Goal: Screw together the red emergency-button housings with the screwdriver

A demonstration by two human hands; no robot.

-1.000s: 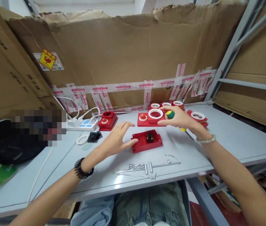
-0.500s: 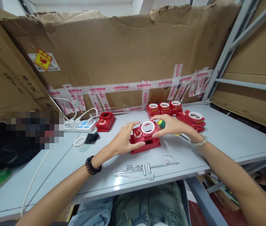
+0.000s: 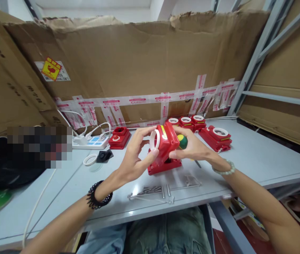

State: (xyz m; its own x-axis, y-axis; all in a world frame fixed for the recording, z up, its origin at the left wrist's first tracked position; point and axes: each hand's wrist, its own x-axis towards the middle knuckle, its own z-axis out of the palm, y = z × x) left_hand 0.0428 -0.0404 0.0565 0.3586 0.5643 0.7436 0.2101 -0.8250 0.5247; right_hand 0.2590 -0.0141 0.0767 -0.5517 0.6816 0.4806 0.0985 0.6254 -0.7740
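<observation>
I see a red cover (image 3: 165, 141) lifted and tipped up on edge above the middle of the counter (image 3: 258, 158), its face turned toward the left. It is a glossy red plastic shell with a white ring (image 3: 153, 139) set in its face and a strip of yellow label along the upper edge. Directly under it a red base (image 3: 165, 165) lies flat on the counter, the cover's lower edge meeting it or very nearly so; I cannot quite tell which.

My left hand (image 3: 134, 155) is partly closed around the cover's left side, thumb below the white ring and fingers curled over the top. My right hand (image 3: 192, 146) closes on the cover's right side with thumb and forefinger, and it also grips a screwdriver (image 3: 183, 141) with a green and yellow handle tucked in the palm.

Loose screws (image 3: 152, 190) lie near the counter's front edge. More red units (image 3: 216, 135) sit toward the back edge on the right, with a white power strip (image 3: 91, 141) at the back left.
</observation>
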